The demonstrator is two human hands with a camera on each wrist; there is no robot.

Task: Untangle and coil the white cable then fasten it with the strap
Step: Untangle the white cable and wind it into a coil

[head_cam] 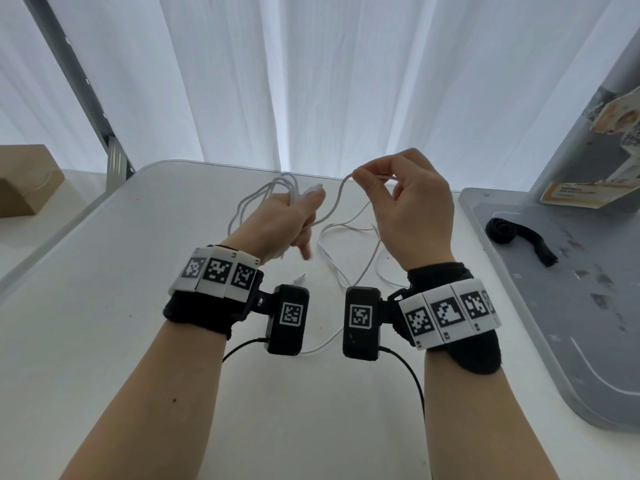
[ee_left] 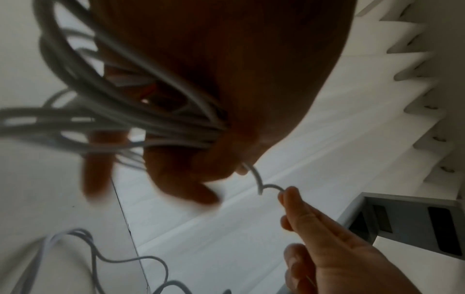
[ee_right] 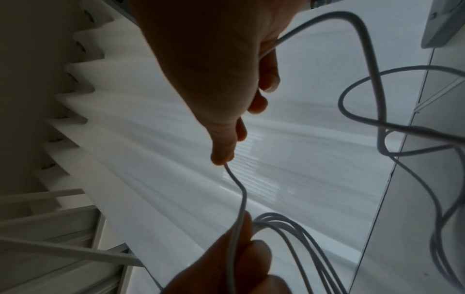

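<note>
My left hand (head_cam: 294,216) grips several loops of the white cable (head_cam: 258,200) above the table; in the left wrist view the loops (ee_left: 120,111) run through its curled fingers. My right hand (head_cam: 391,192) is raised to the right of it and pinches a strand of the cable (head_cam: 341,188) between thumb and forefinger. The strand (ee_right: 239,191) runs from that pinch back to the left hand (ee_right: 241,258). Loose cable (head_cam: 346,251) trails on the white table (head_cam: 104,341) under both hands. The black strap (head_cam: 519,237), partly rolled, lies on the grey tray (head_cam: 571,323) at the right.
A brown cardboard box (head_cam: 24,181) stands at the far left. White curtains (head_cam: 311,81) hang behind the table. A grey upright panel with an orange label (head_cam: 581,195) stands at the tray's far end. Black wires from the wrist cameras (head_cam: 412,375) hang between my forearms.
</note>
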